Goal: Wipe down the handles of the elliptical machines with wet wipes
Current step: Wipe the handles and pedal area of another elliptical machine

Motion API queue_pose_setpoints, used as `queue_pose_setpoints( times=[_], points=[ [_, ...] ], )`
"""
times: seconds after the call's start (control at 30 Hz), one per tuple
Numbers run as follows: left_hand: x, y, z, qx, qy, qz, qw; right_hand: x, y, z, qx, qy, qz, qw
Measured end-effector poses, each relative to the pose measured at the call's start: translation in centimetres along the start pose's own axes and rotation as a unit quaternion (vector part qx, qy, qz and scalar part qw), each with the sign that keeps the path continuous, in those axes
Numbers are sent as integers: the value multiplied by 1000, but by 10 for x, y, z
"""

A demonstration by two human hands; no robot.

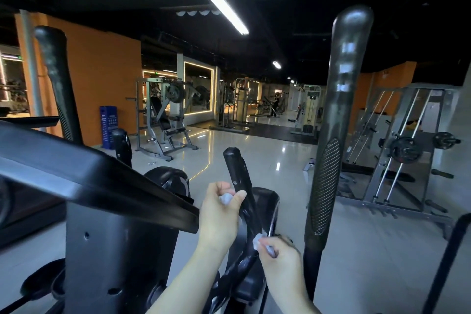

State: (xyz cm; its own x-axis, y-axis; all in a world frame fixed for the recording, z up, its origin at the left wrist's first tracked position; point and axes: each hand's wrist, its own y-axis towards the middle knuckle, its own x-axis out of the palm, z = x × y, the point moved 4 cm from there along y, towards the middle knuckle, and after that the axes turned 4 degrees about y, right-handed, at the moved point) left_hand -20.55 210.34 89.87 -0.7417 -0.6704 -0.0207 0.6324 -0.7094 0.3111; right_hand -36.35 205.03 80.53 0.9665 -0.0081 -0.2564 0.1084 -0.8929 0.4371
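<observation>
— While you stand at the elliptical machine [119,232], where are your hands exactly?

— Your left hand [219,214] is closed around a crumpled wet wipe [226,197] and presses it against the short black handle [238,181], a little below its rounded top. Your thumb lies over the wipe.

— And the other one?

— Your right hand [280,257] is lower on the same handle, where it bends down toward the machine body. Its fingers pinch a second wipe [258,242], which touches the handle's right edge.

— Do both wipes show well?

— Only small white parts, between the fingers. The rest is hidden in your hands.

— What stands near?

— The tall moving handle [339,120] rises just at the right of your hands, shiny, with a ribbed grip zone. Another tall handle [57,79] stands at the far left, behind the console [84,171]. Beyond them you see a glossy floor [254,150], weight machines [165,120], a rack with plates [407,150] and orange walls [107,69].
</observation>
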Motion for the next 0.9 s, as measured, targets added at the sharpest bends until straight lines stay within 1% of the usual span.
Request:
queue_pose_setpoints(
  times=[0.07, 0.13, 0.23, 0.33, 0.47, 0.57, 0.67, 0.77, 0.83, 0.9],
  points=[
    [-1, -1, 2, 2, 9, 3, 1000, -4, -6, -5, 36, 8, -42, 998],
    [-1, -2, 5, -1, 8, 5, 1000, -10, -9, -19, 62, 54, -70, 994],
    [-3, -10, 8, -10, -1, 2, 1000, -21, -6, -51, 43, 112, -68, 990],
    [-7, -28, 5, 4, -1, -9, 1000, -27, 1, -77, 18, 158, -78, 984],
    [-7, -52, 13, 44, -6, -78, 996, -25, 16, -90, 16, 184, -99, 978],
    [-8, -53, 21, 50, -28, -89, 994, -23, 25, -97, 17, 192, -98, 976],
    [-11, -46, 20, 21, -46, -62, 997, -22, 34, -107, 15, 188, -95, 978],
    [-13, -41, 29, 30, -69, -25, 997, -22, 42, -118, 0, 181, -80, 980],
    [-15, -37, 37, 42, -103, 11, 994, -22, 50, -121, -10, 164, -55, 985],
    [-17, -30, 42, 49, -129, 68, 988, -21, 59, -121, -14, 143, -41, 989]
  ],
)
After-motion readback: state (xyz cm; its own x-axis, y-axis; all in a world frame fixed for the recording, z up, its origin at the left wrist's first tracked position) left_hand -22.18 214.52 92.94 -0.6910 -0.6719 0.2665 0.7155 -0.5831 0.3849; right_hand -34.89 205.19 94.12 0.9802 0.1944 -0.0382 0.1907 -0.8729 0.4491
